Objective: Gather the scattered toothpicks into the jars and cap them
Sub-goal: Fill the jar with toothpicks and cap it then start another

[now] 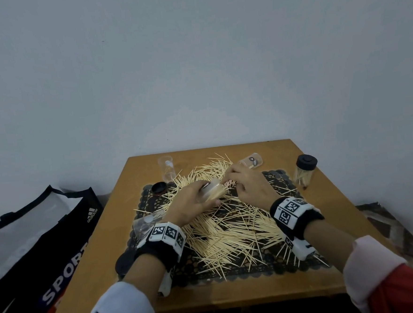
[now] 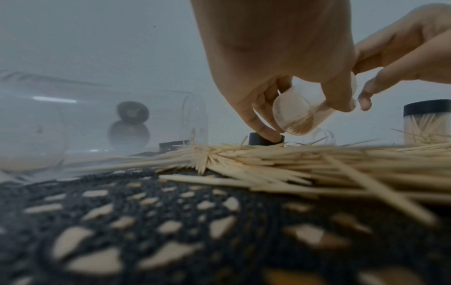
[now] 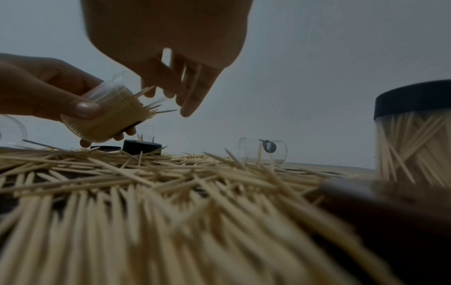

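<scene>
The toothpicks (image 1: 230,230) are scattered thickly over a black lace mat (image 1: 277,268) on the bench (image 1: 234,291); near the mat's 12 o'clock edge a clear jar (image 1: 211,189), partly filled with toothpicks and tilted on its side, is gripped by the left hand (image 1: 191,203), thumb and fingers curled round its wall; at its mouth, on the 3 o'clock side, the right hand (image 1: 249,185) is held with fingers bent, a few toothpicks seemingly pinched at the tips; a capped jar (image 1: 304,174) of toothpicks is stood upright at 2 o'clock; an open jar (image 1: 252,162) is laid on its side at 1 o'clock; an upright open jar (image 1: 167,168) is seen at 11 o'clock, a loose black cap (image 1: 159,188) just below it; another clear jar (image 1: 146,224) is lain at 9 o'clock, beside the left wrist; a sports bag (image 1: 47,240) is seen off the bench at 9 o'clock.
</scene>
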`<action>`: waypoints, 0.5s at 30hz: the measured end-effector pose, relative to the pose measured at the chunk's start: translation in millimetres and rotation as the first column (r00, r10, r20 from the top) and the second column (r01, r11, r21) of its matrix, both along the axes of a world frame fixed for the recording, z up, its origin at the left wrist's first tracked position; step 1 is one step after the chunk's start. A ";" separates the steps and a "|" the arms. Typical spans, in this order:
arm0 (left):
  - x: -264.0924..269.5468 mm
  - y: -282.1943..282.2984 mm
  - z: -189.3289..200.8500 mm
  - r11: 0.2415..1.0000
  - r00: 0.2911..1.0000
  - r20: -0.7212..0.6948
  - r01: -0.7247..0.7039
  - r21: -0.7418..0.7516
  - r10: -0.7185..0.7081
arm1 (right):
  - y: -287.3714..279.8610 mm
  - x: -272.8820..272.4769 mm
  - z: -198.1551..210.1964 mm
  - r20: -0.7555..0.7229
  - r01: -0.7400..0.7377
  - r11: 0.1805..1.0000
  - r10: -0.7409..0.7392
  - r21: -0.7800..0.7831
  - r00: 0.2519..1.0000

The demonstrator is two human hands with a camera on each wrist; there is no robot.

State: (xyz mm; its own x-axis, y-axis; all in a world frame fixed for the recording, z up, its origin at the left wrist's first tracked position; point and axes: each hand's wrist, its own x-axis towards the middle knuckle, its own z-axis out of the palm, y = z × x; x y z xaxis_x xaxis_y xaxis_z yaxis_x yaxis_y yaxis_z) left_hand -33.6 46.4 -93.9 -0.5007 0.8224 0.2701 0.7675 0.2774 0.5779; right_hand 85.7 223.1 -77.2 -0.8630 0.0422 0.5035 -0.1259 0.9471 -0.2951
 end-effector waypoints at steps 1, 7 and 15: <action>-0.4 -0.3 0.1 1.000 1.000 -0.007 -0.017 0.007 0.017 | -0.6 0.5 0.3 0.036 0.000 1.000 0.001 -0.026 0.999; -0.4 -0.2 1.3 0.999 0.999 -0.024 -0.038 0.021 0.039 | -5.1 2.0 2.7 0.122 -0.030 0.994 0.042 -0.103 0.992; 2.0 -0.6 0.9 0.998 0.999 0.031 0.042 -0.040 -0.041 | -0.3 -0.7 1.6 0.011 -0.088 0.994 0.089 -0.063 0.996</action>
